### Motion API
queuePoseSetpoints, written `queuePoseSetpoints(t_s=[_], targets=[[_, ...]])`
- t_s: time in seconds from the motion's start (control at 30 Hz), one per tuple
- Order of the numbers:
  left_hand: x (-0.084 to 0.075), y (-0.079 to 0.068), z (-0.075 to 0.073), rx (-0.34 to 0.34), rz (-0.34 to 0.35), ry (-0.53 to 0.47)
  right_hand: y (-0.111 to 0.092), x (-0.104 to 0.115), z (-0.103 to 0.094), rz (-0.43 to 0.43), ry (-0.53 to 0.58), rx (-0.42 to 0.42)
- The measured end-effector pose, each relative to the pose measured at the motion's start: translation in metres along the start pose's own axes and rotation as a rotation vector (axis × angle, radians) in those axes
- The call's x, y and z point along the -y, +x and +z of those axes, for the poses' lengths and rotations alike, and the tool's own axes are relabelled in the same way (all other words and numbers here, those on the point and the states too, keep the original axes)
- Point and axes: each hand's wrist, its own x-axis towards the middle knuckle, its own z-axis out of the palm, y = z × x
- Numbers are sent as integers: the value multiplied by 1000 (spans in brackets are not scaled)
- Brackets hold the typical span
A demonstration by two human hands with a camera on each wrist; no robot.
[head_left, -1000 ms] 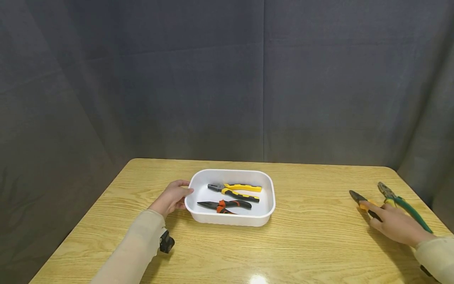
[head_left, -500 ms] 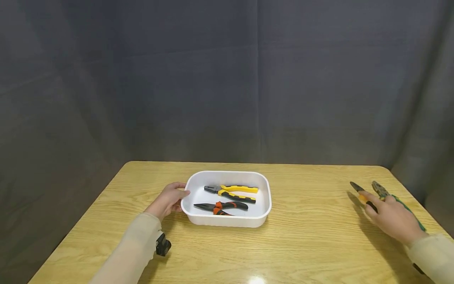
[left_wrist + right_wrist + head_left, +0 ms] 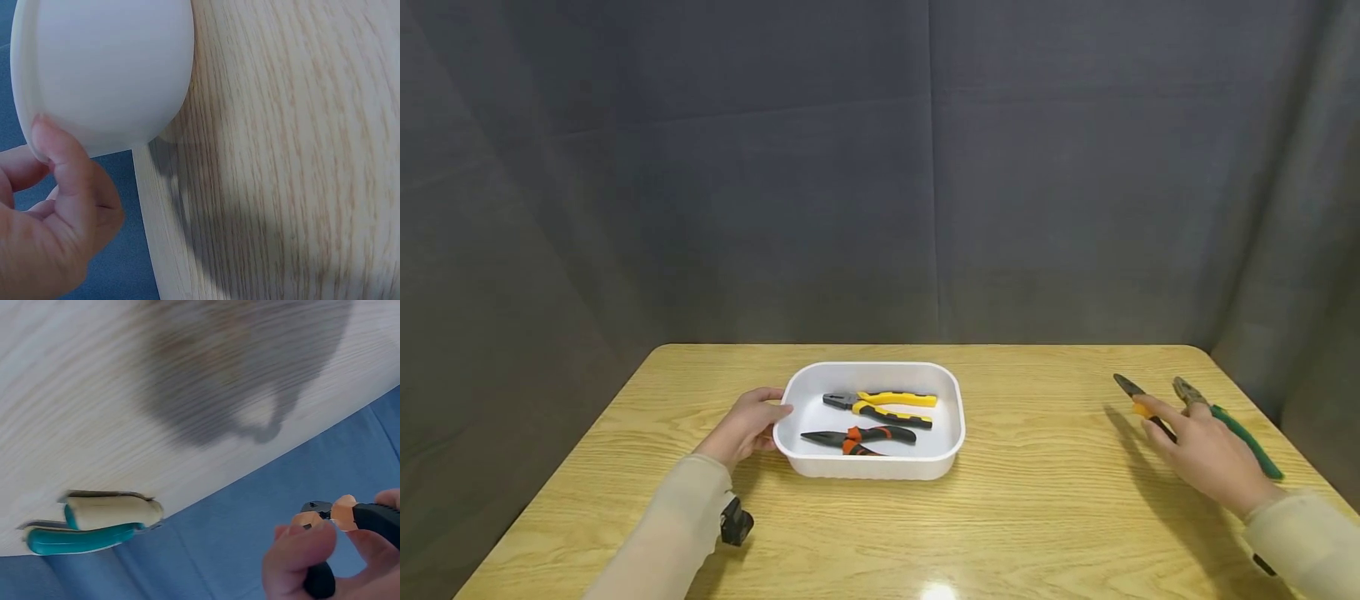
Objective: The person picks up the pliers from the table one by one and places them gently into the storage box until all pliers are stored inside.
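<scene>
Near table edge (image 3: 1257, 414), right hand (image 3: 1213, 457) grips orange pliers (image 3: 1142, 409); tray (image 3: 868, 469) well apart

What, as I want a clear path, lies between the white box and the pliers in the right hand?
The head view shows only bare tabletop between box and pliers, with a shadow near the right hand.
</scene>
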Motion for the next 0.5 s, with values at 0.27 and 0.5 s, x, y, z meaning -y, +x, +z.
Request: queuePoseSetpoints(t_s=[0.27,0.5], targets=[[0,0,-1,-2,-5,-7,0,18,1,-45,-36,-35],[1,1,0,-2,-1,-13,0,34,1,-69,-29,-40]])
